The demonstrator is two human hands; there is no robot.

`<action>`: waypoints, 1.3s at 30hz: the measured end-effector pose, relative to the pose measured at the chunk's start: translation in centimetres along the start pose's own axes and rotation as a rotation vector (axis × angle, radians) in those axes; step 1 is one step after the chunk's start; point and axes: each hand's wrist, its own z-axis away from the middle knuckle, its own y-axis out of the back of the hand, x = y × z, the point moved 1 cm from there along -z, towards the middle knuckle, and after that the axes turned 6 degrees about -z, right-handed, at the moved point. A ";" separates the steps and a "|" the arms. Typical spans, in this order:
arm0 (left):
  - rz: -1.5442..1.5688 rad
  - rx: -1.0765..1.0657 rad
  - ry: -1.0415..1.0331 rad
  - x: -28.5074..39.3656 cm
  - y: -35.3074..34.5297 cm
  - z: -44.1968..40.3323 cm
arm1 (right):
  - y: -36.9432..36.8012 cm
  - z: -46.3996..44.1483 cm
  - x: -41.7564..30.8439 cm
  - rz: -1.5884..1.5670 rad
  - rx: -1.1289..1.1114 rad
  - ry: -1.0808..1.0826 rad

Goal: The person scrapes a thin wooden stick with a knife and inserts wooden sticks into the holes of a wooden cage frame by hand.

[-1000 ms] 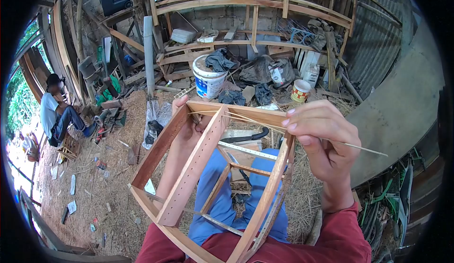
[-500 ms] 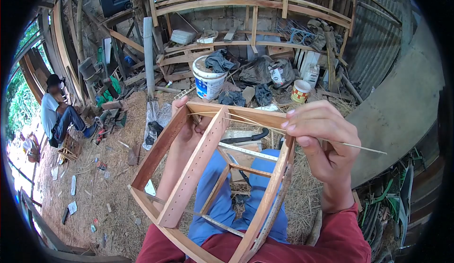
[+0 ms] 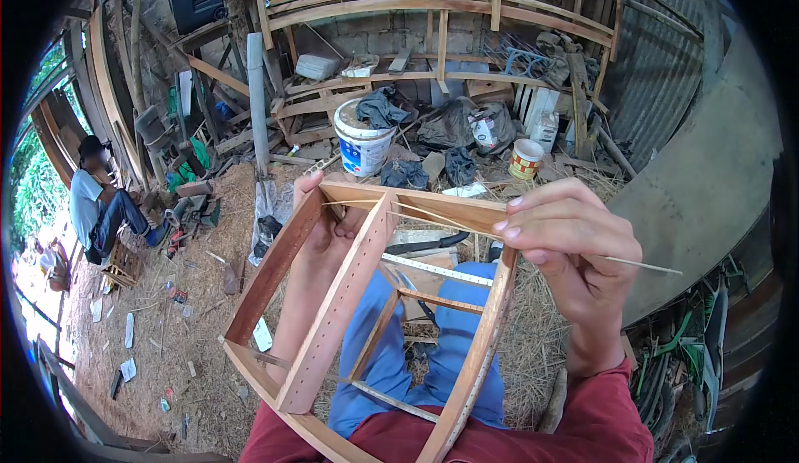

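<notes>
A wooden frame [image 3: 337,313] is held tilted above my lap, with rows of small holes along its middle bar and side rails. My left hand [image 3: 320,246] grips its far left corner from behind, part of the fingers hidden by the wood. Between the fingertips and thumb of my right hand [image 3: 574,246], at the far right corner, is a thin pale strip [image 3: 645,265]. The strip runs along the inside of the far rail past the middle bar, and its loose end sticks out to the right of my hand.
Beyond the frame lies a knife with a black handle [image 3: 449,240]. A white bucket [image 3: 363,148] and a small patterned tub [image 3: 526,160] stand ahead. At the left a person [image 3: 104,205] sits on a wooden crate [image 3: 123,268]. A large curved sheet [image 3: 707,188] rises at the right.
The frame has shifted slightly left in view and its tilt differs a little. My right hand stays at the far right corner, still pinching the strip.
</notes>
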 end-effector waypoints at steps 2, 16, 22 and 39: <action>0.011 0.001 -0.016 -0.2 -0.1 -0.1 | 0.1 0.1 0.1 0.002 0.006 0.000; -0.020 0.162 -0.020 -0.1 -1.3 0.3 | 0.2 0.7 0.4 0.055 0.017 -0.003; -0.288 0.075 -0.123 0.1 -2.8 -0.5 | 0.6 0.5 1.9 -0.025 -0.013 -0.004; -0.531 0.458 -0.311 3.8 -2.6 0.9 | 9.5 3.5 3.4 0.215 0.327 -0.335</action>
